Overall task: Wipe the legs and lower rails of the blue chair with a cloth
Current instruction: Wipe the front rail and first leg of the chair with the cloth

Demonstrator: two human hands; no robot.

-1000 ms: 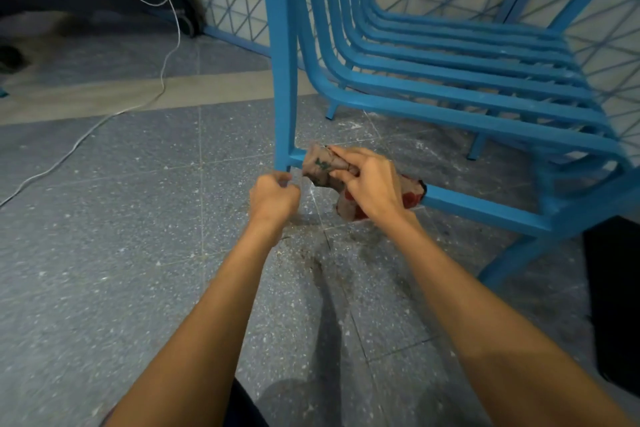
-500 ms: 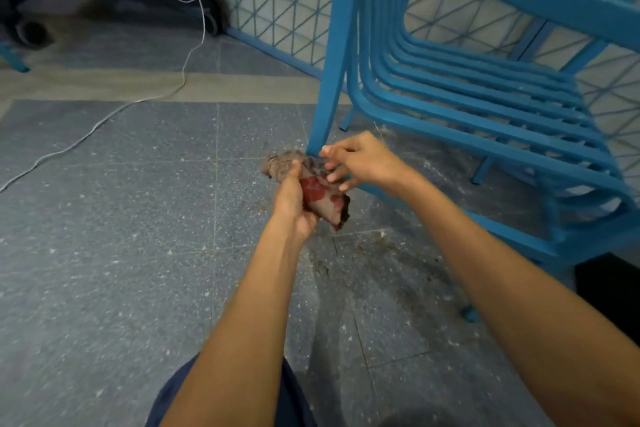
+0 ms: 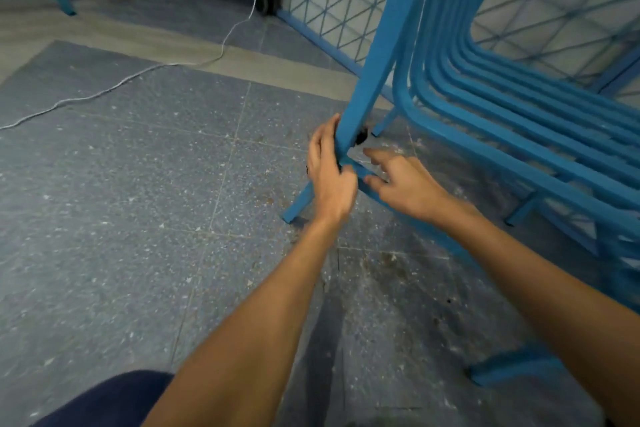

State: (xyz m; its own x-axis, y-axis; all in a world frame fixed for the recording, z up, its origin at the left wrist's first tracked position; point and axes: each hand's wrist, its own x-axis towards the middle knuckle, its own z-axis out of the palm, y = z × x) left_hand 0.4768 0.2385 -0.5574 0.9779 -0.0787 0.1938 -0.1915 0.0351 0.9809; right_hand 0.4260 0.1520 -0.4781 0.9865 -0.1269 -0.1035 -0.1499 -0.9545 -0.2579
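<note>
I see the left hand [image 3: 330, 177] wrapped around the front leg [image 3: 370, 87] of the blue chair [image 3: 519, 121] at its joint with the lower rail [image 3: 367, 177], probably to rub that corner. The cloth [image 3: 361, 139] shows only as a dark scrap behind the leg, apparently pinched there. The right hand [image 3: 405, 184] hovers over the rail, fingers spread, holding nothing. The chair's 1 near foot rests on the tiled floor [image 3: 138, 184].

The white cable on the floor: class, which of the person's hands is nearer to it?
Left. The left hand, wrapped round the chair leg, sits on the white cable side; the right hand reaches in farther right, over the lower rail.
</note>
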